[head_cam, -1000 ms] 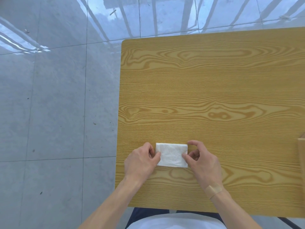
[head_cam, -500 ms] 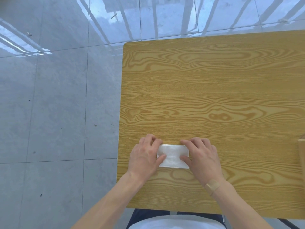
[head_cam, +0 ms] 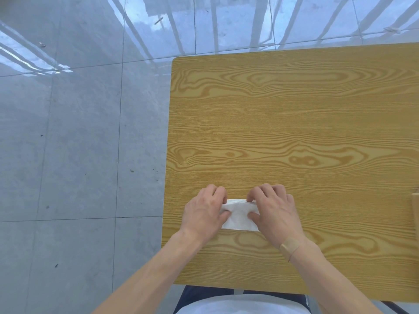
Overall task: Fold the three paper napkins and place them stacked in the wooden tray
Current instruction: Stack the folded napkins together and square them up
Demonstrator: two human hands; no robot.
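A white paper napkin [head_cam: 239, 215] lies folded near the front left of the wooden table [head_cam: 294, 123]. My left hand [head_cam: 205, 214] pinches its left end and my right hand [head_cam: 275, 211] pinches its right end. Fingers of both hands curl over the far edge, which is lifted and bowed toward me. Both hands hide the napkin's two ends. A sliver of the wooden tray [head_cam: 416, 211] shows at the right edge of the view. No other napkins are in sight.
The table's left edge runs just left of my left hand, with grey glossy floor tiles [head_cam: 79, 143] beyond. The table's near edge lies close to my body.
Both hands have closed in over the napkin from its ends, and its far edge has risen off the table and curled toward me. The visible napkin has become narrower.
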